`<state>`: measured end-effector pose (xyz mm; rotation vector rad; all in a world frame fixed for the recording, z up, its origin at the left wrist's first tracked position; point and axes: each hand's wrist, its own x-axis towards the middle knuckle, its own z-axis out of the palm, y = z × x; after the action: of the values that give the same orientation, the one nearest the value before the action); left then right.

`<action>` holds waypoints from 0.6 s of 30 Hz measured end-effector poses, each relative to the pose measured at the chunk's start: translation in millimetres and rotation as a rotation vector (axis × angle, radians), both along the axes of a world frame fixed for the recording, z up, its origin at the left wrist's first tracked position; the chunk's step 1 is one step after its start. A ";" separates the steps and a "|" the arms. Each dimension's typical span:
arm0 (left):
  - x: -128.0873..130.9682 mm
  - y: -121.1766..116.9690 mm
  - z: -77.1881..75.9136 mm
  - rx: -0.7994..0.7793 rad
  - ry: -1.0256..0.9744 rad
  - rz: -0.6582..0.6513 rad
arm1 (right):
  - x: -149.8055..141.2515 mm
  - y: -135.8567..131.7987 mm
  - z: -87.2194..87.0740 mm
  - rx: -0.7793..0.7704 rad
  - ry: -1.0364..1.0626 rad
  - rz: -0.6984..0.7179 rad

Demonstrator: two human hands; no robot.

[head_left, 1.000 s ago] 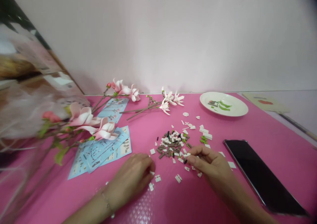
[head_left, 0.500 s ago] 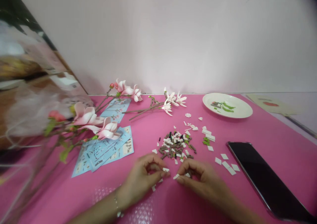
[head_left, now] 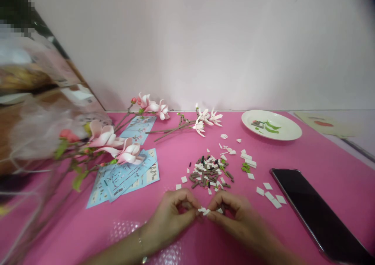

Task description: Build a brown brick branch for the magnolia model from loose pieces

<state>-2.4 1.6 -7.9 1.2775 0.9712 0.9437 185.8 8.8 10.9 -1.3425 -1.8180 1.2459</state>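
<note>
Both hands have drawn together since half a second ago, when each pinched its own white piece with a gap between; now the left hand (head_left: 172, 215) and the right hand (head_left: 236, 215) meet at the near middle of the pink tabletop (head_left: 166, 159), the small white pieces (head_left: 204, 210) touching or nearly so between their fingertips. Each hand pinches with thumb and forefinger, other fingers curled back, probably because parts this tiny leave room for only two fingertips and need steadying from both sides. Whether they are joined, I cannot tell; another white bit shows beside the right fingers, held or lying behind them, also unclear. Just beyond sits the mixed pile of brown, white, black and green parts (head_left: 209, 173), likely kept central so either hand can reach it. Flat white tiles (head_left: 272, 199) lie apart to the right, perhaps sorted out, beside the smartphone (head_left: 316, 214). Far right, the white plate (head_left: 288, 129) holds leaf-shaped green pieces (head_left: 272, 129), its rim presumably keeping them from straying. At left, printed instruction sheets (head_left: 121, 185) lie face up, seemingly for consulting, partly under pink magnolia blooms (head_left: 129, 153); white blossoms (head_left: 205, 117) rest farther back.
</note>
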 end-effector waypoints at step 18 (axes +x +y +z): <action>-0.4 -2.9 -0.1 0.222 0.214 0.075 | 0.9 -1.4 -1.3 -0.023 0.027 -0.014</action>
<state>-2.8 -1.4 -7.9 1.5625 1.1088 1.0088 186.7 7.4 9.7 -1.3414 -1.7781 1.2753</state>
